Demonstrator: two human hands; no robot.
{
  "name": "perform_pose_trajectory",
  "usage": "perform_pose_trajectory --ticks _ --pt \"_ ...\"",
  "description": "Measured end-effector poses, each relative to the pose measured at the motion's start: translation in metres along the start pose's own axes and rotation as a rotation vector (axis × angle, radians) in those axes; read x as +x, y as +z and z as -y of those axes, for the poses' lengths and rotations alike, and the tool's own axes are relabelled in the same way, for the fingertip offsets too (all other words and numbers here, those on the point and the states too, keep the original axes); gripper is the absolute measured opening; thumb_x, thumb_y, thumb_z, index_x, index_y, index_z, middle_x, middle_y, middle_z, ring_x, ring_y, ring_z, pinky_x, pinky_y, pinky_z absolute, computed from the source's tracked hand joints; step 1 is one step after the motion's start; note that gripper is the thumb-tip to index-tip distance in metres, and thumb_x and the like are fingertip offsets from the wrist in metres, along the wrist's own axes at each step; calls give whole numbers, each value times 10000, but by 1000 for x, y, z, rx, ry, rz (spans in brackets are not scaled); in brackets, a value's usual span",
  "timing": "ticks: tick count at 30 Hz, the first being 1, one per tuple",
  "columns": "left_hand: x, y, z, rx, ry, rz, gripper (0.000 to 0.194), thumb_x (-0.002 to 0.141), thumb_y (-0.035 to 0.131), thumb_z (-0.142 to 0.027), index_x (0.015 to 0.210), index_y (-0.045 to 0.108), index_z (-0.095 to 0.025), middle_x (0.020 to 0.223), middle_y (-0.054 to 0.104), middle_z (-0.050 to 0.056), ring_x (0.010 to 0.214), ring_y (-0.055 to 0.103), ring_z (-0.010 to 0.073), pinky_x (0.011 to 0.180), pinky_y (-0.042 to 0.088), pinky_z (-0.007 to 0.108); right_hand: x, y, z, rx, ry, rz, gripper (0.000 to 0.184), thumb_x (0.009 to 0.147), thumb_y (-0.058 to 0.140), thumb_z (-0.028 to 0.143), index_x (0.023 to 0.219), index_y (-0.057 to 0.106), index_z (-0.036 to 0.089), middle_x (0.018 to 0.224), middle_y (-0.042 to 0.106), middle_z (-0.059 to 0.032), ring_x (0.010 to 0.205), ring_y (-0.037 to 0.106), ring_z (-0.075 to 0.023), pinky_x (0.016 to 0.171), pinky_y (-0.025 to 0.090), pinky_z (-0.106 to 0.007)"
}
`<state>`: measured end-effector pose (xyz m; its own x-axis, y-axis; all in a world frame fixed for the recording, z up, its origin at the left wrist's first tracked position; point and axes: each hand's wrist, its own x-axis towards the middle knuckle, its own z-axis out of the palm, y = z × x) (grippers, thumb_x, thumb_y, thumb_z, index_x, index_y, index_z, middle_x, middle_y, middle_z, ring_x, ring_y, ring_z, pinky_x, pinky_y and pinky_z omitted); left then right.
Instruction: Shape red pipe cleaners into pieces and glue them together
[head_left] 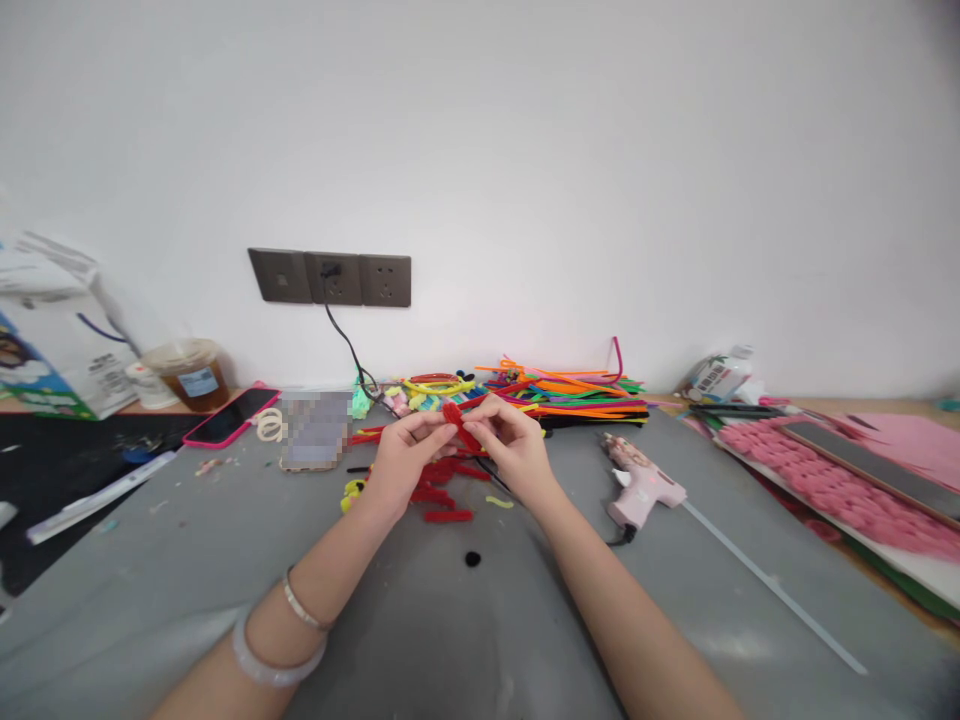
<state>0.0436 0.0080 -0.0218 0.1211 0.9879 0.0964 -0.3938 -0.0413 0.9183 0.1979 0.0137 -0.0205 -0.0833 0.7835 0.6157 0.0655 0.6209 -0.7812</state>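
Head view: left hand (397, 460) and right hand (514, 445) pinch a red fuzzy piece (453, 412) between their fingers (436, 440), above the bench (562, 630); bright pipe cleaners (592, 408) lie beyond, far right.

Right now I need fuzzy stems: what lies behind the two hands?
Behind the left hand and right hand lies a pile of colourful fuzzy stems, near the wall. Whatever the hands and the held red piece cover can't be seen.

Pink-edged phone (232, 418) near drink cup (199, 382); printed bag (67, 350) far left; bottle (718, 377) near wall (510, 180).
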Motion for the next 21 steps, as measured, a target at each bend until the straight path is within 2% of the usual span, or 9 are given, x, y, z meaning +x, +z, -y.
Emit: perform_pose_trajectory --ticks 7,11,15,18,21 --pt "0 -1 1 28 23 27 252 665 838 -330 857 768 -183 795 743 5 734 677 119 713 596 216 0 -3 6 -116 -123 19 107 895 601 242 823 679 225 695 534 -6 629 440 -160 578 361 -300" --pt "0 -1 3 39 34 41 304 671 834 -342 918 758 -182 872 749 19 800 686 136 734 599 230 0 -3 6 -195 -157 36 129 911 576 235 819 665 221 685 525 -8 642 455 -166 573 362 -298" --pt "2 -2 2 50 53 39 349 667 835 -346 956 736 -176 926 746 35 855 687 163 761 600 263 -2 0 0 -208 -154 -48 34 884 613 215 887 583 231 653 438 43 576 393 -133 551 344 -270" --pt "2 -3 3 52 72 66 334 696 814 -343 971 723 -177 970 744 47 911 684 178 787 594 273 -3 1 -3 -184 -125 -126 191 834 681 212 902 505 241 653 404 70 552 362 -115 533 331 -249" --pt "2 -3 4 49 85 93 316 710 804 -324 972 711 -173 989 740 56 945 680 190 810 589 288 -3 1 -2 -210 -140 -156 231 814 707 215 885 488 240 665 409 69 561 370 -113 535 337 -243"
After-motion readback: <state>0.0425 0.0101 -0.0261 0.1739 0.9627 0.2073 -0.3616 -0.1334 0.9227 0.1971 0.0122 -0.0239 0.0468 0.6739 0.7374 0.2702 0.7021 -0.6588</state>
